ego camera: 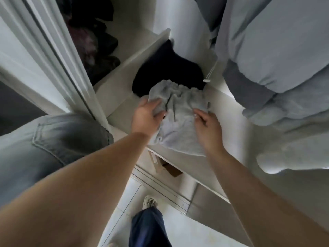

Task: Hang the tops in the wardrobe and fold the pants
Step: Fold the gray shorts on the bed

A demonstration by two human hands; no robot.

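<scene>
Folded light grey sweatpants [178, 122] with a gathered waistband lie on a white wardrobe shelf [229, 122], partly over its front edge. My left hand [146, 115] grips their left side, fingers curled into the cloth. My right hand [207, 125] rests on their right side, fingertips pressing the fabric. Behind them lies a folded dark navy garment [169, 68]. A light blue hooded top [277, 41] hangs at the upper right, its drawstring [211, 72] dangling over the shelf. Faded blue jeans [49, 143] lie draped over my left arm.
A white wardrobe door edge [58, 56] stands at the left, with dark piled clothes [92, 41] in the compartment behind it. A pale garment [293, 154] hangs at the right. Below are the sliding track [160, 186], the white floor and my shoe [150, 202].
</scene>
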